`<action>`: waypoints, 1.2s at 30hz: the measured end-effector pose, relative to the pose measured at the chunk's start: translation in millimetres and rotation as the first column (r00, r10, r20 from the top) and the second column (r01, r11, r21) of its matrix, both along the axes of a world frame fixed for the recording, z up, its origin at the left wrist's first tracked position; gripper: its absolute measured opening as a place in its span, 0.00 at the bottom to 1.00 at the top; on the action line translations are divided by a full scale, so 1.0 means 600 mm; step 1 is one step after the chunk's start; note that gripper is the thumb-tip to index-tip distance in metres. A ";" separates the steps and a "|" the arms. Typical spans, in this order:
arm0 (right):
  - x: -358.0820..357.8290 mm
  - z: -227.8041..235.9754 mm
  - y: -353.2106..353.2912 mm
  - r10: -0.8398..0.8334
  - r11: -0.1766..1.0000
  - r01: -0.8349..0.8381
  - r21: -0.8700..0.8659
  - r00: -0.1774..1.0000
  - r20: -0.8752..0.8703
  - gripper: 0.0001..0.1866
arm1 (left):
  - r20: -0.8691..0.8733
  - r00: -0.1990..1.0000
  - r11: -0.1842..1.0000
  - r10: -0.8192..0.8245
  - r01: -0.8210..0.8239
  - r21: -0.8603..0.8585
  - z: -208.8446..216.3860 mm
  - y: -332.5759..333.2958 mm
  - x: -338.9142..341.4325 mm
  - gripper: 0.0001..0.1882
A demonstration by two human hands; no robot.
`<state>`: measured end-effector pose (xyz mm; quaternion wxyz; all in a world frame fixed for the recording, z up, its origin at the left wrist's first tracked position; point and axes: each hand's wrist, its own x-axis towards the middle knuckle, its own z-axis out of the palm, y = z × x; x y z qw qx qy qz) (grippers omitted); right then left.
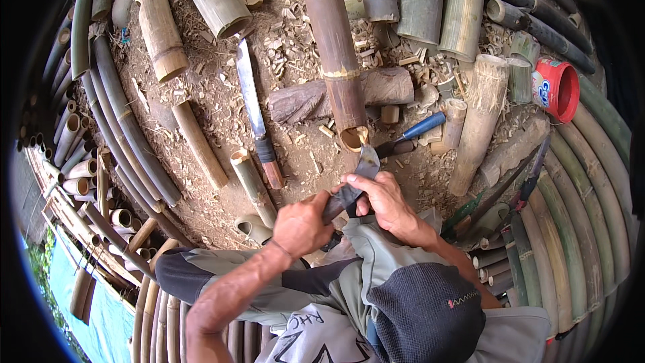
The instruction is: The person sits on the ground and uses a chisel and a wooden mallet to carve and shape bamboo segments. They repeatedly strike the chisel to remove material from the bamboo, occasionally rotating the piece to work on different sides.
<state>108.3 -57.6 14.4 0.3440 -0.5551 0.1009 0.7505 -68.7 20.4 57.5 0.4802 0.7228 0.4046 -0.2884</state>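
My left hand (304,227) is closed around the lower end of a knife's dark wrapped handle. My right hand (386,205) grips the same knife farther up, thumb lying near the base of the blade. The short grey knife blade (367,163) reaches the near rim of a brown bamboo tube (334,47), where a pale cut edge and a curl of wood show. That tube points toward me and rests across a short dark log (299,103). Whether the blade is touching the rim I cannot tell.
A long machete (251,97) lies left of the tube. A blue-handled tool (423,125) lies to its right. Bamboo pieces (480,121) and a red plastic tub (568,92) stand at right. Bamboo poles (127,128) line both sides; wood chips cover the dirt.
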 end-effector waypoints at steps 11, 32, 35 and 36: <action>-0.031 0.013 0.002 0.421 0.876 -0.481 -0.030 0.734 0.532 0.17 | 0.023 0.763 0.750 0.645 -0.628 -0.205 -0.052 -0.136 0.022 0.32; -0.019 -0.040 0.045 -0.552 0.663 0.748 -0.021 0.470 -0.689 0.19 | -0.246 0.687 0.670 -0.684 0.725 0.162 0.063 0.216 0.193 0.06; -0.018 0.012 0.025 -0.176 0.955 0.250 0.156 0.908 -0.379 0.11 | -0.229 0.884 0.913 -0.408 0.391 -0.116 0.045 0.143 0.079 0.18; -0.022 0.032 0.013 -0.129 0.964 0.191 0.187 0.946 -0.298 0.11 | -0.107 0.965 0.965 -0.241 0.227 -0.130 0.046 0.113 0.047 0.24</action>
